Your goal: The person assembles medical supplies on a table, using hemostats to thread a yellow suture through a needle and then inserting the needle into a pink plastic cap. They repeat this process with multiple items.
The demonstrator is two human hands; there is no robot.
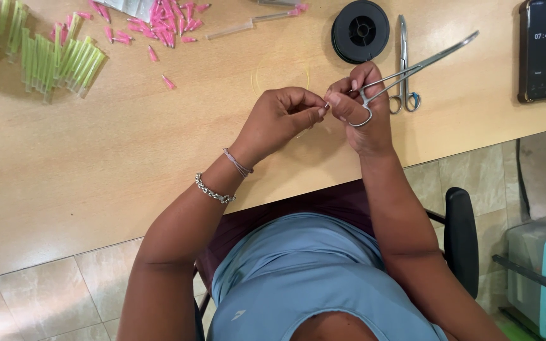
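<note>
My left hand (282, 117) is above the wooden table (96, 158), its fingertips pinched together on something tiny that I cannot make out. My right hand (361, 107) touches it fingertip to fingertip and holds long metal forceps (412, 71), one ring hooked on a finger, the tips pointing up and right. A thin, pale yellow wire loop (279, 76) lies on the table just beyond both hands.
A black wire spool (360, 30) and metal scissors (403, 63) lie beyond my right hand. Green tubes (58, 60) and pink needle tips (159, 25) are scattered far left. A phone (545, 49) sits far right. A chair armrest (461, 240) is below.
</note>
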